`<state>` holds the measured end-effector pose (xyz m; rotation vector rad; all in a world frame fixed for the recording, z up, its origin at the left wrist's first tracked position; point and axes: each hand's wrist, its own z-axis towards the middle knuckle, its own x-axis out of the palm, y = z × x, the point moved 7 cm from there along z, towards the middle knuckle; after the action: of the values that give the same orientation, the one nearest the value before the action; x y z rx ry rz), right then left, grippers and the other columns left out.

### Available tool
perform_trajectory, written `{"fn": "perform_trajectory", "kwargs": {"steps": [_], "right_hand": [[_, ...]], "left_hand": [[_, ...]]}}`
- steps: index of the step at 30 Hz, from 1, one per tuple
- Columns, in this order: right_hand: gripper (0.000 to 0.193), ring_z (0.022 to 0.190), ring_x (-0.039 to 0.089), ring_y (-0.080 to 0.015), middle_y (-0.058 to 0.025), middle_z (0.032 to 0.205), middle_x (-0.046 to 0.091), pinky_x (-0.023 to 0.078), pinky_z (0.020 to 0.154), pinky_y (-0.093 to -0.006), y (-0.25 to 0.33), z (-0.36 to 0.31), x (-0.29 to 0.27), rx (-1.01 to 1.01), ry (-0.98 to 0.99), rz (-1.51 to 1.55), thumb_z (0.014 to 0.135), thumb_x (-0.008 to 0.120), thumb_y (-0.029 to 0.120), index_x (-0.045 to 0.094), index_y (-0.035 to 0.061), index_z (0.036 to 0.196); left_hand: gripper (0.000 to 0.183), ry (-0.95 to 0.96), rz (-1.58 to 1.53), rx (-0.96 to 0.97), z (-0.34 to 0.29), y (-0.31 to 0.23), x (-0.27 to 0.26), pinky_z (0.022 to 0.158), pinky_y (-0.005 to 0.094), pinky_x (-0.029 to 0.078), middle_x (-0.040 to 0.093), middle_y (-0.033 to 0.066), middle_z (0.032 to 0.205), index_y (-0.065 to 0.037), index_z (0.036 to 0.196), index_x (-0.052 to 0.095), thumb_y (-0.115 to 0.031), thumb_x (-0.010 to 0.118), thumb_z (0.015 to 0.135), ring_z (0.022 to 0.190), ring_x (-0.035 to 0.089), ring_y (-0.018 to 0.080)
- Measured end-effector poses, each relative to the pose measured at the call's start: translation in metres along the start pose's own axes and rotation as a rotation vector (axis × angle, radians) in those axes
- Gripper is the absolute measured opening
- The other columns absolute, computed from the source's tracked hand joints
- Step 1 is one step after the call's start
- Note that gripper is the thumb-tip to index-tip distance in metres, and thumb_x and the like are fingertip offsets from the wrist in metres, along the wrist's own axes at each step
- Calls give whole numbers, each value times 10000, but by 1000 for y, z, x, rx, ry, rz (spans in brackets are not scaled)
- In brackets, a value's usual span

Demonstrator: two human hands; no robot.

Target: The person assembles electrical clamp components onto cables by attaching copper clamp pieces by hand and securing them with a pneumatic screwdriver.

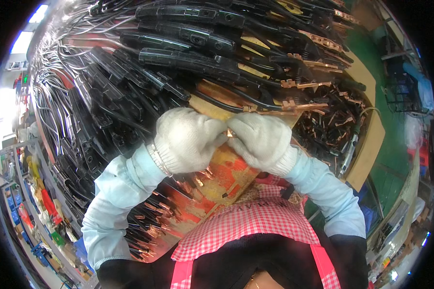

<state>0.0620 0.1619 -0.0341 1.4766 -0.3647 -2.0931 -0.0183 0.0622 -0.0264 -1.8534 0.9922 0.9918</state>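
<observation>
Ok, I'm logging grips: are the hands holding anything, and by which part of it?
A copper-coloured piece, pinched between the left hand and right hand. Only a bit shows, so which part they grip can't be told.

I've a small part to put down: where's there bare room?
The red board, below the right hand, between the copper ends and apron. The tan strip, between the dark heap and green floor, looks bare. Crowded: handles at the back, cables at left.
</observation>
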Motion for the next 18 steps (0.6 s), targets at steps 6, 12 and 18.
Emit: {"fn": "perform_trajectory", "kwargs": {"steps": [6, 12, 18], "right_hand": [[257, 761, 660, -265, -57, 851, 605, 536, 595, -391, -2, 1, -3, 0, -41, 20, 841, 719, 246, 620, 100, 1028], [234, 759, 660, -261, -51, 834, 605, 538, 596, -389, 3, 0, -6, -15, -42, 12, 858, 707, 249, 617, 106, 1020], [231, 778, 659, -271, -63, 835, 607, 544, 636, -404, 6, -3, -7, 7, -10, 2, 858, 703, 243, 612, 103, 1017]], "left_hand": [[185, -390, 1, 129, -12, -3, -23, 732, 421, 514, 678, 74, 808, -102, 890, 705, -214, 756, 751, 792, 646, 317], [150, -288, 110, 43, -4, -5, -11, 689, 422, 494, 664, 78, 751, -100, 822, 683, -189, 750, 721, 748, 646, 309], [126, -327, 88, 106, -5, -5, -10, 695, 424, 491, 665, 82, 745, -102, 813, 683, -176, 739, 728, 738, 646, 313]]}}
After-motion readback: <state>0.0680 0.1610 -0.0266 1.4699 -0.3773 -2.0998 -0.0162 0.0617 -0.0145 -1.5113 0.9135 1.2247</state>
